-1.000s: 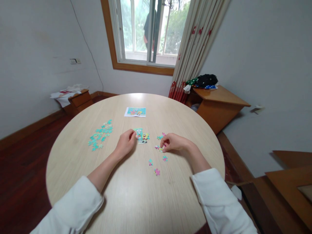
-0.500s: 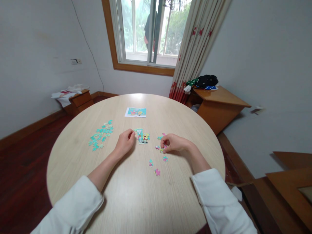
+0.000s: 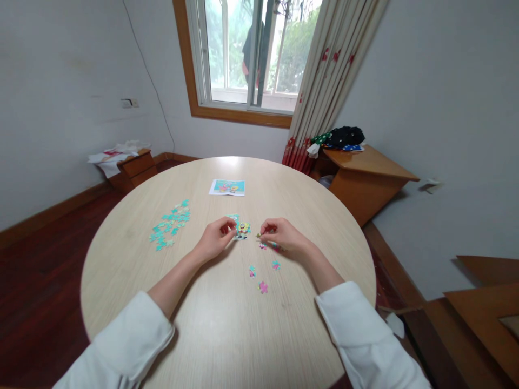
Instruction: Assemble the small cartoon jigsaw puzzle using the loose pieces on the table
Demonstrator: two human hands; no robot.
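A small, partly assembled jigsaw puzzle with a yellow cartoon figure lies mid-table. My left hand is at its left edge and covers part of it. The fingers there are curled and closed; whatever may be between them is hidden. Just right of the puzzle, my right hand pinches a small puzzle piece between thumb and forefinger. Loose pieces lie under and below that hand, among them a pink piece, a pink-and-teal piece and another mixed-colour piece.
Several teal puzzle pieces are spread on the left of the round table. A printed reference picture lies toward the far edge. Beyond the table stand a wooden cabinet with cloths on top and a curtain by the window.
My right hand has moved left from the loose pieces toward the puzzle, with a piece in its pinch. My left hand has shifted right, over the puzzle's left part.
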